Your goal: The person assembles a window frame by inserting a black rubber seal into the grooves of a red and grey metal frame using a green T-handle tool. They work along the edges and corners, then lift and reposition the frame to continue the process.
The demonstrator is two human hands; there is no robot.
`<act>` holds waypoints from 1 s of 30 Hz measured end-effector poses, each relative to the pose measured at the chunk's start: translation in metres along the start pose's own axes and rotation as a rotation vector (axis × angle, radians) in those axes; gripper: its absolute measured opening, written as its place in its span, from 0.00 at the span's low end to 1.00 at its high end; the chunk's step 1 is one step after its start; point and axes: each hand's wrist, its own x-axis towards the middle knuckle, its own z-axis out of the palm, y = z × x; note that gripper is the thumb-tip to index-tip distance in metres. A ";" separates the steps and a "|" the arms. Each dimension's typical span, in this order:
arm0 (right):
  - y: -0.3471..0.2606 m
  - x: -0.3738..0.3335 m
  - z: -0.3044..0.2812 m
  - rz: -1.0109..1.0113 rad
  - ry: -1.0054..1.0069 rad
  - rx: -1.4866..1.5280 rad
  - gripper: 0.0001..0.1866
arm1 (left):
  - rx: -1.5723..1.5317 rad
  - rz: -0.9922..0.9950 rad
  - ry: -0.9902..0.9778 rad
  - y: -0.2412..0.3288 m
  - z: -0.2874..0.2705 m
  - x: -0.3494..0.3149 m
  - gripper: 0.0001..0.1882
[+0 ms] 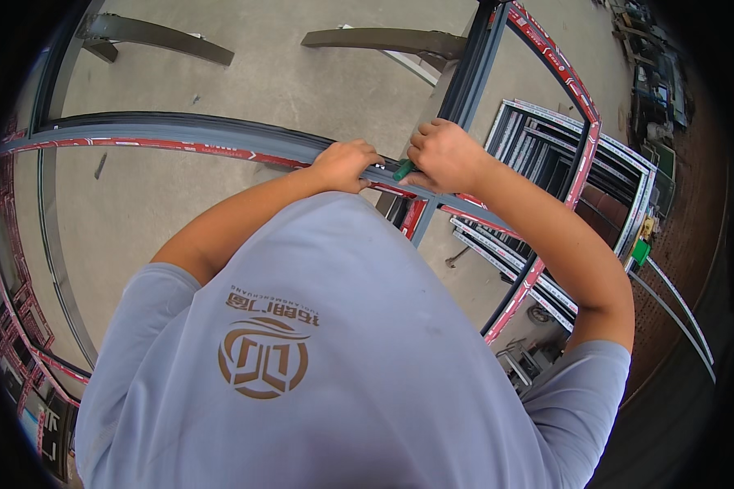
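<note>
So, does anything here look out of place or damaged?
Nothing looks plainly damaged. One small dark strip lies alone on the floor, well left of the left hand; it looks stray, though it's too small to identify. The curve in the grey frame is probably just lens bending.

Grn item (403, 169) partly obsc., type unclr.

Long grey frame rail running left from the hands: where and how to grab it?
I'd take the long grey rail a bit left of the left hand, from the near side: fingers over the top, thumb against the edge with red tape. It's a narrow profile lying crosswise, with floor visible past both edges, so a wraparound grip should fit.
</note>
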 end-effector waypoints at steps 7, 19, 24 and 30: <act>-0.009 0.010 0.010 0.062 0.057 0.083 0.15 | 0.010 -0.015 -0.028 0.000 -0.001 0.001 0.27; -0.013 0.005 0.014 0.648 0.078 0.649 0.19 | -0.013 -0.003 -0.008 0.002 -0.003 0.000 0.28; 0.009 -0.007 -0.007 -0.242 0.285 -0.096 0.15 | 0.024 -0.025 -0.025 0.003 -0.004 0.002 0.28; 0.021 0.002 0.000 -0.346 0.093 -0.197 0.09 | 0.010 -0.016 -0.003 0.004 -0.003 0.001 0.26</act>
